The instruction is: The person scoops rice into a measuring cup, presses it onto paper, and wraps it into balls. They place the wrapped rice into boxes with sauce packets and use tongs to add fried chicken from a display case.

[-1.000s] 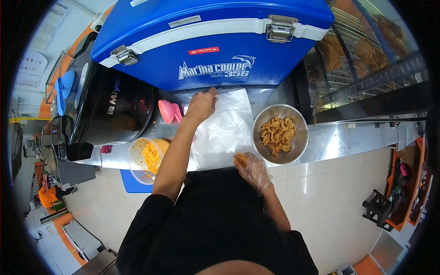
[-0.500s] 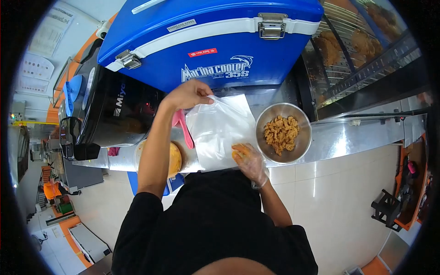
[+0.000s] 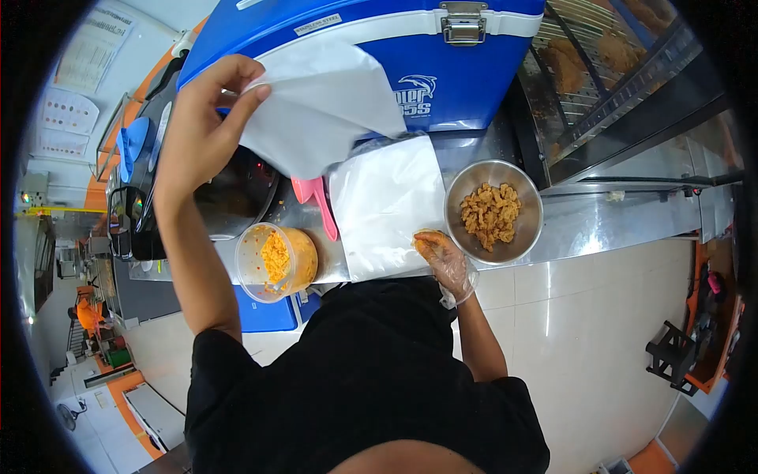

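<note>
My left hand (image 3: 204, 126), bare, pinches the corner of a white paper sheet (image 3: 320, 110) between thumb and fingers. The sheet hangs raised in front of the cooler. Below it, a stack of shiny white wrapping sheets (image 3: 387, 209) lies flat on the steel counter. At the stack's lower right corner is my right hand (image 3: 446, 265) in a clear plastic glove, its fingers curled together and smeared orange; I cannot tell what they hold. Just right of it stands a steel bowl (image 3: 537, 225) with brown fried pieces (image 3: 491, 215). A pink handled utensil (image 3: 325, 213) lies left of the stack.
A clear tub (image 3: 304, 265) of orange shredded food sits at the counter's left front. Behind are a blue cooler (image 3: 489, 87) and a black appliance (image 3: 245, 189). A display case (image 3: 624, 118) with fried food stands at right. The steel counter (image 3: 600, 237) runs along below it.
My left hand has lifted the sheet off the stack, up and to the left, uncovering the tub. My right hand stays by the stack's lower right corner. The view has shifted slightly.
</note>
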{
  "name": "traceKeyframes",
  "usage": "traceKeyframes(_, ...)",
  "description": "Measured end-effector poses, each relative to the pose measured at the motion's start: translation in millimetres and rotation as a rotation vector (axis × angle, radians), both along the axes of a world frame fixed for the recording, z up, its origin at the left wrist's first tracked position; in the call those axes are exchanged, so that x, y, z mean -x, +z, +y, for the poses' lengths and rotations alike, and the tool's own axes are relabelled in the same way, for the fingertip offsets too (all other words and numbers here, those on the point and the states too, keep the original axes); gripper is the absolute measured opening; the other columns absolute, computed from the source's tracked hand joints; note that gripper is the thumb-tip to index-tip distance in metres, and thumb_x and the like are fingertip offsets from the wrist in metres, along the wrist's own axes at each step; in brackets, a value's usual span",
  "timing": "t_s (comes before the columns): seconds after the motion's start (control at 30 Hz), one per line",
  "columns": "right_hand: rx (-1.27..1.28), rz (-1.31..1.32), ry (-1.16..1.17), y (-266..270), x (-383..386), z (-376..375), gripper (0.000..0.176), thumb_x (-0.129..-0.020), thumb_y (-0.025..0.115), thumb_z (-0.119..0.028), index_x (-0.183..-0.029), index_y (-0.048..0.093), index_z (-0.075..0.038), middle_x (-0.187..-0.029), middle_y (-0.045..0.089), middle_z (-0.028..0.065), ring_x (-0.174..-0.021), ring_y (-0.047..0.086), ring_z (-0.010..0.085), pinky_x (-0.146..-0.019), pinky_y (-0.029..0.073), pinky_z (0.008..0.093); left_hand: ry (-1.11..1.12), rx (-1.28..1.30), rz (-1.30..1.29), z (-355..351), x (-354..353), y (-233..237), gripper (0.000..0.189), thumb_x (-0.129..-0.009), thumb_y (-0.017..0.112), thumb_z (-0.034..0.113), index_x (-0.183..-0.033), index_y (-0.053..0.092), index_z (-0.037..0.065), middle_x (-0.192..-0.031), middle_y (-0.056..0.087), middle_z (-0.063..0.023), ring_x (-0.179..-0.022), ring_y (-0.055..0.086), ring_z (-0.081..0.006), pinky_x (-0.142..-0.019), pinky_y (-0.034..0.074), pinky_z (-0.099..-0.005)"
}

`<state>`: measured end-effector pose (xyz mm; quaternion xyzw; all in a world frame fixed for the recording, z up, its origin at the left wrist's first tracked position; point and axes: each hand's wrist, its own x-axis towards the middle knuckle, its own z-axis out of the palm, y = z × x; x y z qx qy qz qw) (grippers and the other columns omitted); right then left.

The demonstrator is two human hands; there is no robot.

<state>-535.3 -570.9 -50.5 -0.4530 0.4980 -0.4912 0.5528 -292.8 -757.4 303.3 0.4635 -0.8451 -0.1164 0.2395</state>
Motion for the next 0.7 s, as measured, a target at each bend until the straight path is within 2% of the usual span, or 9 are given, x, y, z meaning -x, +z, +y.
traceKeyframes(0.1, 0.059, 0.067, 0.04, 12.0, 4.1, 2.0, 0.018, -0.098, 0.065, -0.007, -0.114, 0.069, 0.0, -0.116, 0.067, 0.0113, -0.108, 0.063, 0.0192, -0.098, 0.049, 0.0313, -0.189, 0.031, -0.112, 40.5, 13.9, 8.9, 0.014, -0.091, 0.068, 0.003, -0.103, 0.061, -0.001, -0.091, 0.064, -0.0081, -0.083, 0.061, -0.0166, -0.077, 0.049, -0.0296)
traceKeyframes(0.13, 0.116, 0.15, 0.053, 15.6, 5.5, 2.5, 0.018, -0.098, 0.064, -0.006, -0.114, 0.069, 0.001, -0.115, 0.068, 0.0117, -0.107, 0.064, 0.0193, -0.097, 0.049, 0.0313, -0.157, -0.071, -0.078, 60.4, 27.8, 1.1, 0.018, -0.085, 0.069, -0.001, -0.102, 0.061, -0.001, -0.091, 0.062, -0.0101, -0.084, 0.063, -0.02, -0.076, 0.05, -0.0316)
traceKeyframes(0.17, 0.114, 0.148, 0.067, 12.3, 4.9, 4.4, 0.018, -0.098, 0.064, -0.006, -0.114, 0.069, 0.001, -0.115, 0.068, 0.0117, -0.107, 0.064, 0.0193, -0.097, 0.049, 0.0313, -0.162, -0.091, -0.116, 75.8, 32.1, -18.2, 0.022, -0.082, 0.068, -0.004, -0.102, 0.064, 0.003, -0.095, 0.064, -0.0117, -0.086, 0.067, -0.0279, -0.073, 0.054, -0.0394)
traceKeyframes(0.2, 0.119, 0.08, 0.023, 6.6, 3.2, 7.7, 0.018, -0.098, 0.064, -0.005, -0.114, 0.069, 0.001, -0.113, 0.068, 0.0118, -0.105, 0.064, 0.0194, -0.095, 0.05, 0.0314, -0.21, -0.043, -0.18, 88.6, 38.9, -41.8, 0.024, -0.08, 0.069, -0.001, -0.102, 0.064, 0.005, -0.093, 0.063, -0.0117, -0.089, 0.065, -0.0307, -0.076, 0.053, -0.0409)
traceKeyframes(0.3, 0.09, -0.007, -0.019, 6.1, 6.5, 19.3, 0.018, -0.098, 0.065, -0.007, -0.113, 0.07, 0.001, -0.112, 0.07, 0.0127, -0.102, 0.066, 0.0206, -0.092, 0.052, 0.0323, -0.156, 0.055, -0.256, 120.9, 54.0, -139.2, 0.02, -0.085, 0.062, 0.006, -0.105, 0.066, 0.008, -0.093, 0.062, -0.0076, -0.093, 0.062, -0.0269, -0.09, 0.047, -0.0399)
traceKeyframes(0.37, 0.055, -0.017, -0.018, 5.9, 11.5, 30.3, 0.017, -0.097, 0.066, -0.009, -0.112, 0.071, -0.001, -0.112, 0.071, 0.0135, -0.102, 0.068, 0.0217, -0.091, 0.052, 0.0331, -0.114, 0.057, -0.335, 136.9, 53.9, -205.2, 0.039, -0.084, 0.06, 0.006, -0.122, 0.065, 0.009, -0.097, 0.062, -0.0056, -0.099, 0.061, -0.0239, -0.1, 0.042, -0.0441)
traceKeyframes(0.43, -0.003, -0.074, -0.005, 4.1, 17.9, 41.9, 0.016, -0.097, 0.066, -0.007, -0.111, 0.071, 0.0, -0.108, 0.071, 0.013, -0.098, 0.069, 0.0216, -0.088, 0.053, 0.0318, -0.124, 0.036, -0.38, 148.3, 51.6, -249.5, 0.048, -0.084, 0.059, 0.007, -0.132, 0.062, 0.01, -0.098, 0.061, -0.0046, -0.101, 0.059, -0.0225, -0.102, 0.041, -0.0451)
traceKeyframes(0.57, -0.006, -0.009, 0.039, 19.1, 31.6, 61.1, 0.014, -0.097, 0.066, -0.005, -0.109, 0.071, 0.0, -0.105, 0.071, 0.0126, -0.095, 0.069, 0.0214, -0.085, 0.054, 0.0317, -0.042, -0.001, -0.451, 168.4, 51.0, -296.1, 0.047, -0.084, 0.06, 0.007, -0.131, 0.065, 0.013, -0.097, 0.06, -0.0041, -0.102, 0.058, -0.0223, -0.103, 0.04, -0.0454)
traceKeyframes(0.7, -0.065, 0.028, 0.043, 19.5, 43.9, 70.3, 0.014, -0.095, 0.066, -0.003, -0.107, 0.071, 0.001, -0.105, 0.071, 0.0131, -0.095, 0.069, 0.0218, -0.084, 0.054, 0.0323, 0.107, 0.035, -0.233, 179.5, 54.3, -321.6, 0.042, -0.079, 0.066, 0.003, -0.119, 0.071, 0.013, -0.095, 0.059, -0.0051, -0.103, 0.059, -0.0231, -0.099, 0.044, -0.0451)
